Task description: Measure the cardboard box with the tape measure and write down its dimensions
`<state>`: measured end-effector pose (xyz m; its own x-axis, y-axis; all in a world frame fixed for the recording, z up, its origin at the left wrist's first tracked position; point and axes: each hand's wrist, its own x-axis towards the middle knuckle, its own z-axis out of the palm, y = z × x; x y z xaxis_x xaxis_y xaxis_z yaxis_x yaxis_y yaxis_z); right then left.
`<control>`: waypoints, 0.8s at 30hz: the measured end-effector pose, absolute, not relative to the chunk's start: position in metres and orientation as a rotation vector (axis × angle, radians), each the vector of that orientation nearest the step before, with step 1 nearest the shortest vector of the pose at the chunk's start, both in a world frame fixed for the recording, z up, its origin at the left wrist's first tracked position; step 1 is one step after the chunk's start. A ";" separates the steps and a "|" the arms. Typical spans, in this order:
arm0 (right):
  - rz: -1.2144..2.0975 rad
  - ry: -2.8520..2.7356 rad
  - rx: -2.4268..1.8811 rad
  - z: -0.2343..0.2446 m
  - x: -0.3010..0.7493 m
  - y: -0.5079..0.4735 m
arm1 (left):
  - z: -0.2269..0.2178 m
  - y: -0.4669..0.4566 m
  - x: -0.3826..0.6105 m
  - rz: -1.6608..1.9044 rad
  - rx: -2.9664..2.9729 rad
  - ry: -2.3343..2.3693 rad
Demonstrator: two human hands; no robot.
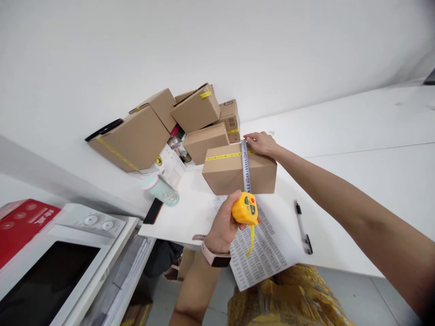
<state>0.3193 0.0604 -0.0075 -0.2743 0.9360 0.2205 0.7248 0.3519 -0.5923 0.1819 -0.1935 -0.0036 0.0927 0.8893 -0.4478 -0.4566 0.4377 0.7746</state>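
Observation:
My left hand [227,222] is closed around a yellow tape measure [245,208], in front of a cardboard box [224,175] on the white table. Its blade [246,170] is pulled out and runs across the top of the box, over the yellow packing tape, to the far edge. There, my right hand [261,143] pinches the blade's end and rests against the box top. A yellow strap [251,242] dangles from the case. Below lies a printed sheet [261,253], partly under the box and overhanging the table's front edge.
More cardboard boxes [200,108] are stacked against the wall at the back left. A mint cup [165,191] and a dark phone-like slab [153,211] are left of the box. A pen [302,226] lies at right. A white microwave [50,267] stands at lower left.

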 end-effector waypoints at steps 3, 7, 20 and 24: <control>0.539 -2.091 -1.486 -0.005 0.313 0.061 | -0.005 -0.197 0.184 1.071 0.537 1.059; 0.542 -2.100 -1.528 -0.005 0.310 0.059 | -0.007 -0.200 0.186 1.062 0.574 1.016; 0.775 -1.912 -1.454 -0.015 0.312 0.061 | -0.019 -0.216 0.199 1.097 0.566 0.949; 0.776 -1.912 -1.454 -0.015 0.311 0.061 | -0.019 -0.215 0.198 1.097 0.565 0.943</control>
<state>0.3114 0.0609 -0.0148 -0.2132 0.9699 0.1173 0.6139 0.2264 -0.7562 0.1982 -0.2153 -0.0194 0.1476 0.9231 -0.3552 -0.4892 0.3802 0.7849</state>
